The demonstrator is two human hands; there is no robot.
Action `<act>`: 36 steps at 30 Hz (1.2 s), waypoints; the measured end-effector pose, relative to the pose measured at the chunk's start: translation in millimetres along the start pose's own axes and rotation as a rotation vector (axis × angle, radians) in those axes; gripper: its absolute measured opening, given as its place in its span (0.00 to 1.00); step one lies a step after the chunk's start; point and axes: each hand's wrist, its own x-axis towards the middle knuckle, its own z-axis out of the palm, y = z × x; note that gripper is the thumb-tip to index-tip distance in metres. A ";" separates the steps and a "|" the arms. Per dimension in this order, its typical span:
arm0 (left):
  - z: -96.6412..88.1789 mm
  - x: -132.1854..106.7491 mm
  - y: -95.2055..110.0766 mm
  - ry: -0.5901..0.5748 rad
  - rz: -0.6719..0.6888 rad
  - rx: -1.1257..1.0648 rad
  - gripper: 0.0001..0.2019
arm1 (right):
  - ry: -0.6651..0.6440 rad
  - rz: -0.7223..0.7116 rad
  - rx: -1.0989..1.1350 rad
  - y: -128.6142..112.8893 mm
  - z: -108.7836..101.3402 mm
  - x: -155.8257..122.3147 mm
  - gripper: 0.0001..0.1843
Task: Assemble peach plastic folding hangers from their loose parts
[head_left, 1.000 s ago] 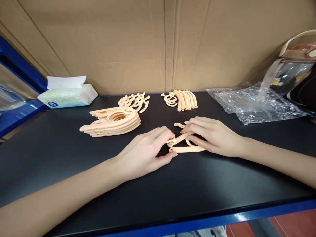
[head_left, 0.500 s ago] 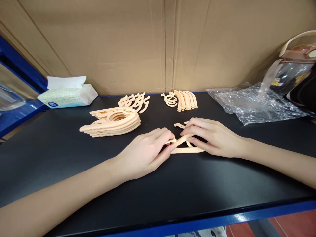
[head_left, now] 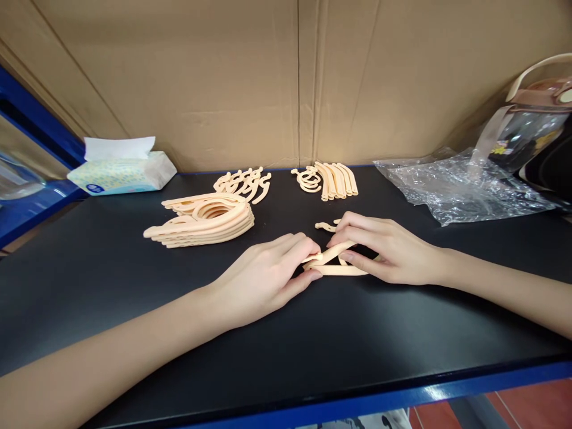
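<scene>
Both hands are on a peach plastic folding hanger (head_left: 343, 270) lying on the black tabletop (head_left: 286, 357). My left hand (head_left: 272, 268) pinches the hanger's left end, and a small peach piece (head_left: 313, 257) shows between its thumb and index finger. My right hand (head_left: 379, 247) is closed over the hanger's right part and hides much of it. Just beyond the right fingers lies a small curved peach part (head_left: 325, 226). Left of my left hand is a stack of peach hanger frames (head_left: 205, 229).
At the back lie loose peach hooks (head_left: 243, 182), several curved rings (head_left: 308, 179) and a row of peach arms (head_left: 337, 180). A tissue pack (head_left: 123, 173) is at back left. Crumpled clear plastic (head_left: 473, 187) and a water bottle (head_left: 527, 131) are at right. Cardboard (head_left: 179, 77) walls the back.
My left fingers have shifted slightly right along the hanger's left end, with the thumb a little lower. The right hand is almost unmoved.
</scene>
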 end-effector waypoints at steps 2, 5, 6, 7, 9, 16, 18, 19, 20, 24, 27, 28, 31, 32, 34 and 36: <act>-0.3 -0.4 0.5 -0.003 0.006 -0.020 0.03 | -0.008 0.012 0.012 -0.7 -0.4 0.4 0.11; -1.2 -0.6 0.9 -0.022 -0.002 -0.049 0.04 | -0.002 0.010 0.020 -1.6 -0.6 0.5 0.11; -1.5 -0.6 1.0 -0.028 -0.005 -0.057 0.05 | 0.003 0.008 0.019 -1.8 -0.6 0.4 0.10; -1.7 -0.6 1.1 -0.031 -0.008 -0.065 0.05 | 0.005 0.004 0.019 -2.0 -0.6 0.4 0.10; -2.0 -0.9 1.3 -0.035 -0.014 -0.088 0.04 | 0.005 -0.006 0.016 -2.1 -0.5 0.3 0.10; -3.1 -1.2 0.1 -0.052 -0.069 -0.211 0.02 | 0.010 -0.039 -0.032 -1.7 -0.1 0.3 0.09; -3.9 -0.8 0.3 -0.072 -0.083 -0.229 0.03 | 0.013 -0.045 -0.070 -1.6 -0.1 0.3 0.10; -4.3 -0.6 0.5 -0.078 -0.084 -0.229 0.03 | 0.016 -0.050 -0.091 -1.6 -0.1 0.2 0.11; -4.5 -0.5 0.9 -0.081 -0.081 -0.226 0.04 | 0.021 -0.057 -0.113 -1.6 0.0 0.1 0.11; -4.8 -0.2 2.2 -0.096 -0.079 -0.203 0.05 | 0.046 -0.088 -0.166 -1.6 0.7 -0.5 0.11; -4.5 0.0 2.4 -0.085 -0.087 -0.210 0.05 | 0.063 -0.073 -0.149 -1.9 0.9 -0.8 0.10; -4.3 0.0 2.2 -0.083 -0.092 -0.220 0.05 | 0.069 -0.069 -0.146 -2.0 0.9 -0.7 0.10; -4.3 0.0 1.4 -0.090 -0.109 -0.252 0.04 | 0.084 -0.079 -0.160 -2.6 0.5 -0.1 0.09; -4.5 0.1 1.2 -0.095 -0.110 -0.259 0.03 | 0.086 -0.083 -0.166 -2.8 0.4 0.2 0.09; -5.0 0.3 1.0 -0.106 -0.111 -0.266 0.03 | 0.084 -0.089 -0.162 -3.1 0.2 0.9 0.09; -5.7 0.8 1.1 -0.113 -0.113 -0.261 0.04 | 0.079 -0.066 -0.140 -3.5 0.0 1.4 0.08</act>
